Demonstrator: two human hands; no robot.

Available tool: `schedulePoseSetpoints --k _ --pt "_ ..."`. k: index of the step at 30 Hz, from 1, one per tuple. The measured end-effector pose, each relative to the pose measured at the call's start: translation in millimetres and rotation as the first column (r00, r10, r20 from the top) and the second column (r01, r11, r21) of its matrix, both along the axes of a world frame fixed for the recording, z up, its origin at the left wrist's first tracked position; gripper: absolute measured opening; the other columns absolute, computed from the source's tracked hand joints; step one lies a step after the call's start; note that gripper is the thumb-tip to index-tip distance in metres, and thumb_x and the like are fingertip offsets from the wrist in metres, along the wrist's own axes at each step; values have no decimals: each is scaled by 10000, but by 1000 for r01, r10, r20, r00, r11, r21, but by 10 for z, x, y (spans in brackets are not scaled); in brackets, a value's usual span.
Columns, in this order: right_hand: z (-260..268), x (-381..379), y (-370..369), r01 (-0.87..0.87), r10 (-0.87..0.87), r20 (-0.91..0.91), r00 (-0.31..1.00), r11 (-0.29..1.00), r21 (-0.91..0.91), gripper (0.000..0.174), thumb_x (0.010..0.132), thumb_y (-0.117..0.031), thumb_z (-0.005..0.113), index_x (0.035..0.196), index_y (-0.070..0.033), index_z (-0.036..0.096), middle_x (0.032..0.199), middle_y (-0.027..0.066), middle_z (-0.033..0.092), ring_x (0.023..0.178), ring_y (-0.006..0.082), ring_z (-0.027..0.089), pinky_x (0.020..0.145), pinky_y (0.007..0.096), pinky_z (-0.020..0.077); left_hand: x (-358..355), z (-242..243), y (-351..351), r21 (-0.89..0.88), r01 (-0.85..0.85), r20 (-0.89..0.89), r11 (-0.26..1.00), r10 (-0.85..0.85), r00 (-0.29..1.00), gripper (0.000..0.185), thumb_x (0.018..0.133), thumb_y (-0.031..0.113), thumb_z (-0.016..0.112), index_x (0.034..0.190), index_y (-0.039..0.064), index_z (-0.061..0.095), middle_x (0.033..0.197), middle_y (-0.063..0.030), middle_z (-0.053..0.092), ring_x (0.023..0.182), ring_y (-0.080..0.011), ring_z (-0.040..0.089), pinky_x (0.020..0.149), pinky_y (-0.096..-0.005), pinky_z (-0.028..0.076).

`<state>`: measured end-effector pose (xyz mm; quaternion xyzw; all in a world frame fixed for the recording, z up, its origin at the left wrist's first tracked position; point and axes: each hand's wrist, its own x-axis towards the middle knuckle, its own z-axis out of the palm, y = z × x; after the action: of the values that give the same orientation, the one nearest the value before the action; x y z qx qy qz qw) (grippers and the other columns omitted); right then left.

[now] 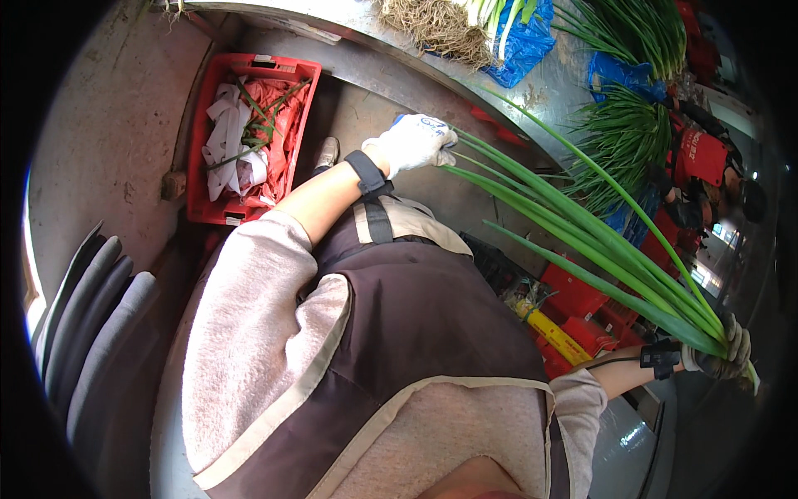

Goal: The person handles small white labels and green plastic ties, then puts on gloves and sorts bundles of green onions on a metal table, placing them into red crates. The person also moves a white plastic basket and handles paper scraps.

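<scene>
Several long green onions (598,240) stretch across the right half of the view. My left hand (414,143), in a white glove with blue print, is closed on their leaf tips. My right hand (723,349), in a dirty grey glove, grips the bundle near its pale root end at the far right. One leaf curves up apart from the others, and another, lower one has a free tip. More onions with brown roots (436,31) lie on the metal table (542,118), beside a blue plastic bag (523,47).
Leafy bunches (623,137) lie at the table's right, near a co-worker in red (701,156). A red crate (299,143) with plastic, white strips and leaves stands left of my left hand. Red crates (570,287) and a yellow object (555,334) are below the onions.
</scene>
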<state>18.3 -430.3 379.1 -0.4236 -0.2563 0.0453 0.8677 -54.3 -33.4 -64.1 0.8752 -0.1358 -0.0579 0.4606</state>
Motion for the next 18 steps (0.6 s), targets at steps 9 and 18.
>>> schedulePoseSetpoints --k 9,18 --pt "-172 70 290 -211 210 -42 977 977 -19 68 882 -122 551 825 -158 562 769 -42 527 745 54 503 811 243 344 69 163 -142 -167 99 326 981 -40 944 310 793 231 678 1030 32 652 950 -121 659 860 -296 628 780 -367 493" --pt "-185 464 -214 515 -288 427 857 446 -732 346 911 -199 544 1201 -13 517 1137 159 565 1107 271 533 1015 423 408 -120 -502 549 -382 -472 -566 794 202 799 227 859 224 593 913 26 689 812 -133 677 709 -157 633 665 -295 493"
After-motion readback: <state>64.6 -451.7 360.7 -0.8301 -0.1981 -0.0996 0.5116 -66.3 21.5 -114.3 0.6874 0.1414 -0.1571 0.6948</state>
